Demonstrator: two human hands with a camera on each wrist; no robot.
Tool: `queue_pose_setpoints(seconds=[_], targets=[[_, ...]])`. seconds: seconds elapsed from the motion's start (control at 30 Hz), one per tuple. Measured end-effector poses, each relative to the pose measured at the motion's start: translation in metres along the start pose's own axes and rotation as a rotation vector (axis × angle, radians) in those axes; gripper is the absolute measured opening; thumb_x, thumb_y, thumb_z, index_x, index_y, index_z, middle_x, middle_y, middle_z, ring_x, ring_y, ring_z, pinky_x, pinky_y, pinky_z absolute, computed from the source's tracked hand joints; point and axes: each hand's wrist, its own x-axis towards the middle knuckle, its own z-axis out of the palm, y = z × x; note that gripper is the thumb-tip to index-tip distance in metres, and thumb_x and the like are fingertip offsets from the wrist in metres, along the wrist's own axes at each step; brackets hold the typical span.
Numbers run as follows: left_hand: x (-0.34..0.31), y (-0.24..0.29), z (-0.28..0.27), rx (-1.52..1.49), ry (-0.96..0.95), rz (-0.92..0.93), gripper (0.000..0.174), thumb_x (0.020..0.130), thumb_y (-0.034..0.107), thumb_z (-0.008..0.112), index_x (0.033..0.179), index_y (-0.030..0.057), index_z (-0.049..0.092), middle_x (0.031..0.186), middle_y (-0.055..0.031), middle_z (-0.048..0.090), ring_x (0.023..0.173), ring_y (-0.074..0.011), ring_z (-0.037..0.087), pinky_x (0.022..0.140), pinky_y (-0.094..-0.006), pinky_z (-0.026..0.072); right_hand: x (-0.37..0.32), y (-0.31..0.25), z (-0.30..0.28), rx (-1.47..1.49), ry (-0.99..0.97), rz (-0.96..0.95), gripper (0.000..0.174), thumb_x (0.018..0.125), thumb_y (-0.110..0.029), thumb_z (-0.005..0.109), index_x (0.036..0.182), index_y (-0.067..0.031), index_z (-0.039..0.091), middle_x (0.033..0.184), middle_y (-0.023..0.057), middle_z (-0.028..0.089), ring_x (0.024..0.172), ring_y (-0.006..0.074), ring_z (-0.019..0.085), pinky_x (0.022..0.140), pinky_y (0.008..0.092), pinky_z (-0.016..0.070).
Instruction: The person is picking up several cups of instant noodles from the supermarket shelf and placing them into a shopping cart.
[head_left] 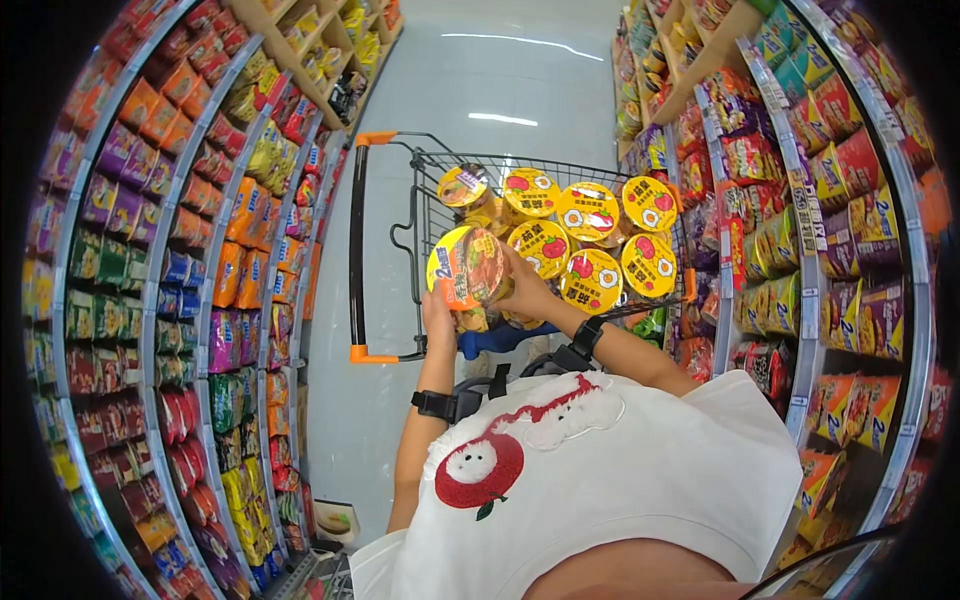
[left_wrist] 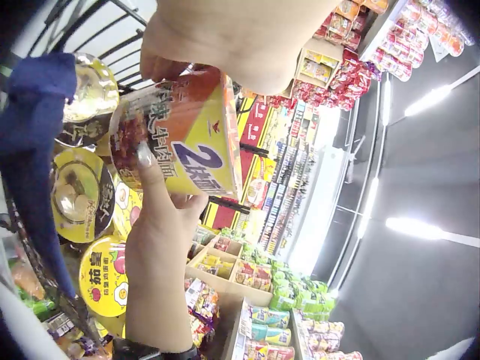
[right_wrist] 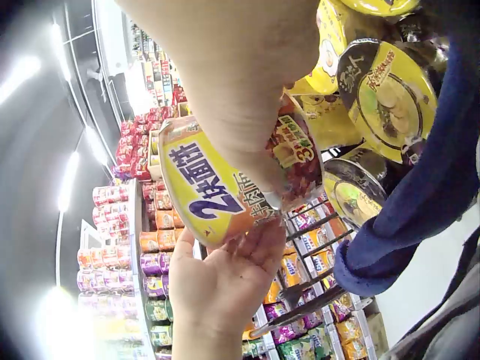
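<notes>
An instant noodle cup (head_left: 468, 262) with a yellow, orange and red wrapper is held over the shopping cart between both hands. My left hand (head_left: 438, 318) holds its near left side; in the right wrist view the left hand's (right_wrist: 225, 281) palm shows, fingers against the wrapper. My right hand (head_left: 528, 290) grips the opposite side, its thumb lying across the wrapper in the left wrist view. Below, several yellow-lidded noodle cups (head_left: 590, 280) stand in the cart basket (head_left: 560, 162). Darker noodle cups (right_wrist: 386, 97) sit close by.
The cart's black handlebar (head_left: 357, 250) with orange corners is at the left. A blue fabric piece (head_left: 505, 340) hangs on the cart's near side. Shelves of packaged noodles (head_left: 240, 240) line the left, more shelves (head_left: 770, 250) the right. Grey floor (head_left: 480, 90) runs ahead.
</notes>
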Motion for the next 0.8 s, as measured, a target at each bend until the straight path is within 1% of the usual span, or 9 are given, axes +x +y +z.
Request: queue_pose_setpoints(seconds=[0.03,0.13,0.17,0.27,0.43,0.53,0.57,0.67,0.8], targets=[[0.006,-0.008,-0.003,-0.023,0.018,0.026,0.031,0.092,0.029,0.045,0.106,0.0017,0.049,0.087,-0.0026,0.059,0.064,-0.0086,0.052,0.053,-0.0242,0.0404,0.002,0.009,0.005,-0.017,-0.012,-0.052,0.105,0.052,-0.022,0.084,0.136,-0.0068,0.023,0.128,0.0185,0.042,0.119,0.0343,0.04,0.099,0.0402,0.0333],[0.0,-0.013,-0.01,-0.042,0.015,0.031,0.033,0.092,0.028,0.044,0.108,0.0002,0.05,0.091,-0.0051,0.06,0.072,-0.011,0.055,0.061,-0.0252,0.0436,0.003,0.009,0.008,-0.066,-0.098,-0.03,0.104,0.053,-0.022,0.084,0.137,-0.0087,0.023,0.129,0.0178,0.041,0.12,0.0333,0.041,0.099,0.0394,0.0352],[-0.001,-0.014,-0.009,-0.089,0.056,0.046,0.033,0.092,0.026,0.043,0.108,-0.0016,0.052,0.096,-0.0084,0.06,0.083,-0.0148,0.057,0.072,-0.0278,0.0449,0.004,0.009,0.009,-0.06,-0.111,-0.041,0.104,0.053,-0.022,0.083,0.136,-0.0084,0.023,0.128,0.0178,0.041,0.119,0.0332,0.041,0.099,0.0393,0.0352],[-0.008,-0.013,-0.01,0.024,0.142,-0.023,0.033,0.092,0.024,0.042,0.108,-0.0036,0.051,0.103,-0.0113,0.059,0.094,-0.0185,0.057,0.081,-0.0303,0.0433,0.003,0.008,0.011,-0.046,-0.149,-0.065,0.102,0.054,-0.022,0.083,0.136,-0.0076,0.024,0.128,0.0177,0.042,0.118,0.0331,0.042,0.099,0.0391,0.0352],[0.02,-0.052,-0.033,0.347,0.228,0.065,0.052,0.082,0.028,0.059,0.113,-0.0086,0.04,0.106,-0.0218,0.056,0.097,-0.0289,0.057,0.085,-0.0344,0.0427,0.003,0.018,0.015,-0.099,-0.174,-0.046,0.097,0.055,-0.025,0.081,0.134,-0.0049,0.027,0.12,0.0186,0.049,0.108,0.0332,0.05,0.093,0.0388,0.0405],[-0.02,0.0,-0.01,0.425,0.228,0.076,0.054,0.08,0.026,0.061,0.112,-0.0106,0.036,0.105,-0.0235,0.056,0.097,-0.0303,0.057,0.084,-0.0351,0.0435,0.008,0.018,0.016,-0.079,-0.216,-0.077,0.094,0.056,-0.026,0.081,0.133,-0.0052,0.03,0.12,0.0184,0.049,0.11,0.0333,0.049,0.094,0.0387,0.04],[-0.014,-0.01,-0.017,0.454,0.175,0.134,0.056,0.079,0.023,0.063,0.111,-0.011,0.034,0.106,-0.0247,0.055,0.097,-0.0315,0.057,0.083,-0.0362,0.0447,0.011,-0.009,0.01,-0.049,-0.211,-0.067,0.093,0.056,-0.027,0.08,0.132,-0.0048,0.031,0.121,0.0172,0.049,0.112,0.0325,0.048,0.095,0.0381,0.0393],[-0.022,0.016,-0.02,0.861,0.064,0.065,0.063,0.08,0.038,0.06,0.107,-0.0133,0.036,0.1,-0.0308,0.057,0.095,-0.0387,0.059,0.08,-0.0392,0.0469,0.016,-0.001,0.009,-0.016,-0.274,-0.056,0.092,0.057,-0.026,0.08,0.132,-0.0046,0.031,0.123,0.0158,0.047,0.114,0.0313,0.047,0.096,0.0373,0.0387],[-0.023,0.042,-0.032,1.054,-0.084,0.134,0.069,0.077,0.05,0.058,0.102,-0.0136,0.045,0.094,-0.0322,0.058,0.092,-0.0423,0.058,0.079,-0.0431,0.0469,0.015,-0.008,0.01,-0.029,-0.279,-0.001,0.094,0.055,-0.024,0.082,0.132,-0.0044,0.031,0.125,0.0151,0.046,0.116,0.029,0.046,0.097,0.0364,0.0376]])
